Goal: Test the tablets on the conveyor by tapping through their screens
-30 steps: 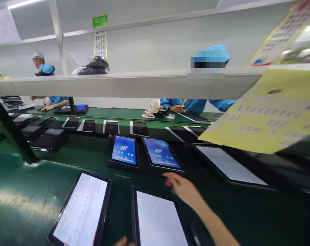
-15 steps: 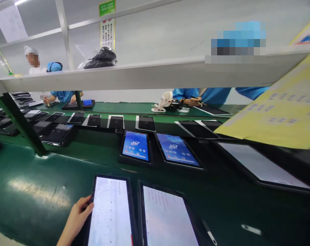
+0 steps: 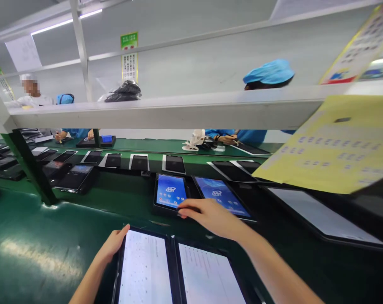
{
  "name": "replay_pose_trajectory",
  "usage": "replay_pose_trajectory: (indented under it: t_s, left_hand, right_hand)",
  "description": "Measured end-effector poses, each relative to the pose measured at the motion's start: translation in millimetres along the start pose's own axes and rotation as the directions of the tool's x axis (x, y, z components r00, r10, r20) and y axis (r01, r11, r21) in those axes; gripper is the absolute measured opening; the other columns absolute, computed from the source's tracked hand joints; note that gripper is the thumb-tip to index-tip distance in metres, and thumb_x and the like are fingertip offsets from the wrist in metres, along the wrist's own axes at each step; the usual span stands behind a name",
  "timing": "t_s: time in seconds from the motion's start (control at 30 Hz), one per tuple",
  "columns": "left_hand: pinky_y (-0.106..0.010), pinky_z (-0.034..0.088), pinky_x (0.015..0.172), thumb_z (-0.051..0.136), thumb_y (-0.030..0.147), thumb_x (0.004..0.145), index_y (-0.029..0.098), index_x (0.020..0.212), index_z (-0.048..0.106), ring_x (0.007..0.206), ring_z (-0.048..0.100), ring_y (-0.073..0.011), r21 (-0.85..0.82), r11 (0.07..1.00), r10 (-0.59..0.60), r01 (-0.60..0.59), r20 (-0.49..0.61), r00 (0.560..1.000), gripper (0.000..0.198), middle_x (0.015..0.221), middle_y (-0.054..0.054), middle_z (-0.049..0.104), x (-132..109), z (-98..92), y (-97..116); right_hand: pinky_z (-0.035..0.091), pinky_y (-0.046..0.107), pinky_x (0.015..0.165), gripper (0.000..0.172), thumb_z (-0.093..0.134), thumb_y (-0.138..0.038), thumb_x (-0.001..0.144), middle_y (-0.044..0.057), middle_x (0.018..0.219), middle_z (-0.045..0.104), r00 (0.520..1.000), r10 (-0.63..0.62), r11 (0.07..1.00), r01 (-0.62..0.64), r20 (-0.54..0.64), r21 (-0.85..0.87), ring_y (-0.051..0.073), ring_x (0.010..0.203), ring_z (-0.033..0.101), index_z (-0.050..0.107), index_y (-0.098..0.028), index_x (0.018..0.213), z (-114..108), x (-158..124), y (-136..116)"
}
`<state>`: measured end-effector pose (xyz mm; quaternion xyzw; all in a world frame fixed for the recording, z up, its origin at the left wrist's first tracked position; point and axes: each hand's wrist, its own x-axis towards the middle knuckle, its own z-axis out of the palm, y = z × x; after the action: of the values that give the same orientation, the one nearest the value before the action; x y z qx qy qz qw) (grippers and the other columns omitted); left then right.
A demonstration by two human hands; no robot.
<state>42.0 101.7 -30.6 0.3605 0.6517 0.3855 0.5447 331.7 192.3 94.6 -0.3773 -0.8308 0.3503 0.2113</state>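
My left hand (image 3: pixel 111 245) curls over the top left corner of a tablet with a pale, text-filled screen (image 3: pixel 143 270), gripping its black edge. Right beside that tablet lies a second pale-screened tablet (image 3: pixel 207 274). My right hand (image 3: pixel 209 215) reaches forward, its fingertips at the lower right corner of a tablet with a blue home screen (image 3: pixel 171 192). Another blue-screened tablet (image 3: pixel 221 196) lies just to the right of my fingers and holds part of my wrist's shadow. A large pale-screened tablet (image 3: pixel 318 211) lies further right.
The tablets lie on a green workbench (image 3: pixel 46 236). Beyond stands a row of dark tablets (image 3: pixel 139 162). A white shelf (image 3: pixel 179 114) crosses the view on dark posts, and a yellow printed sheet (image 3: pixel 330 143) hangs at right. Co-workers in blue sleeves (image 3: pixel 226 138) work past the shelf.
My right hand has come back into view and reaches the blue-screened tablet. My left hand has shifted from the near tablet's side edge up to its corner.
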Motion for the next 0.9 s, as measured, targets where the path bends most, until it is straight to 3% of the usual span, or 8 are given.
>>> replay_pose_trajectory:
  t_s: [0.13, 0.23, 0.33, 0.47, 0.57, 0.73, 0.9]
  left_hand:
    - [-0.032, 0.046, 0.082, 0.051, 0.069, 0.077, 0.011, 0.086, 0.070, 0.081, 0.067, -0.0235, -0.219, 0.976, 0.017, 0.006, 0.104, 0.994, 0.061, 0.079, -0.009, 0.073, -4, 8.9, -3]
    - [-0.031, 0.050, 0.071, 0.044, 0.070, 0.081, 0.012, 0.083, 0.068, 0.067, 0.067, -0.0208, -0.355, 0.930, -0.057, 0.099, 0.127, 0.990, 0.062, 0.074, -0.009, 0.072, -12, 10.2, -8]
    - [-0.029, 0.049, 0.058, 0.045, 0.069, 0.081, 0.012, 0.074, 0.066, 0.054, 0.064, -0.0187, -0.445, 0.880, -0.125, 0.165, 0.120, 0.985, 0.061, 0.064, -0.009, 0.070, -18, 10.7, -9]
    - [-0.026, 0.048, 0.054, 0.049, 0.065, 0.082, 0.012, 0.074, 0.066, 0.051, 0.062, -0.0166, -0.520, 0.837, -0.140, 0.168, 0.093, 0.986, 0.056, 0.060, -0.007, 0.069, -23, 13.1, -9]
    - [-0.026, 0.048, 0.054, 0.057, 0.068, 0.074, 0.013, 0.074, 0.066, 0.051, 0.061, -0.0164, -0.546, 0.826, -0.125, 0.140, 0.064, 0.990, 0.056, 0.057, -0.006, 0.067, -24, 14.0, -10]
    - [-0.024, 0.045, 0.052, 0.067, 0.074, 0.057, 0.014, 0.073, 0.066, 0.051, 0.057, -0.0144, -0.529, 0.847, -0.061, 0.048, -0.007, 0.998, 0.062, 0.058, -0.003, 0.066, -27, 12.3, -9]
    - [-0.021, 0.042, 0.055, 0.068, 0.072, 0.059, 0.016, 0.074, 0.066, 0.058, 0.053, -0.0111, -0.472, 0.880, 0.011, -0.053, -0.091, 0.996, 0.058, 0.062, 0.002, 0.065, -31, 10.0, -3]
  right_hand:
    - [0.044, 0.030, 0.070, 0.017, 0.052, -0.025, 0.084, 0.001, 0.081, 0.068, 0.996, -0.069, 0.995, 0.065, 0.057, 0.072, 0.022, 0.077, 0.063, 0.068, -0.020, 0.082, 48, 42, -10]
    - [0.043, 0.026, 0.066, 0.013, 0.058, -0.018, 0.084, 0.001, 0.079, 0.068, 0.994, -0.056, 0.990, 0.044, 0.094, 0.134, 0.020, 0.073, 0.063, 0.070, -0.018, 0.078, 87, 61, -10]
    - [0.043, 0.025, 0.064, 0.012, 0.060, -0.017, 0.085, 0.002, 0.078, 0.068, 0.994, -0.014, 0.982, -0.008, 0.111, 0.191, 0.020, 0.074, 0.063, 0.070, -0.015, 0.078, 110, 67, -12]
    - [0.043, 0.023, 0.064, 0.013, 0.060, -0.017, 0.087, 0.001, 0.079, 0.069, 0.990, 0.026, 0.967, -0.060, 0.136, 0.248, 0.019, 0.075, 0.063, 0.071, -0.014, 0.082, 112, 61, -18]
    - [0.042, 0.023, 0.063, 0.011, 0.062, -0.016, 0.086, 0.000, 0.077, 0.068, 0.989, 0.052, 0.969, -0.083, 0.135, 0.233, 0.019, 0.073, 0.063, 0.071, -0.015, 0.081, 107, 57, -25]
    - [0.040, 0.023, 0.063, 0.013, 0.064, -0.012, 0.086, 0.000, 0.075, 0.068, 0.985, 0.092, 0.977, -0.118, 0.149, 0.176, 0.017, 0.073, 0.062, 0.073, -0.016, 0.077, 103, 58, -37]
    - [0.037, 0.023, 0.057, 0.014, 0.066, -0.011, 0.085, -0.001, 0.070, 0.067, 0.976, 0.107, 0.986, -0.129, 0.191, 0.106, 0.015, 0.067, 0.060, 0.073, -0.016, 0.074, 98, 63, -46]
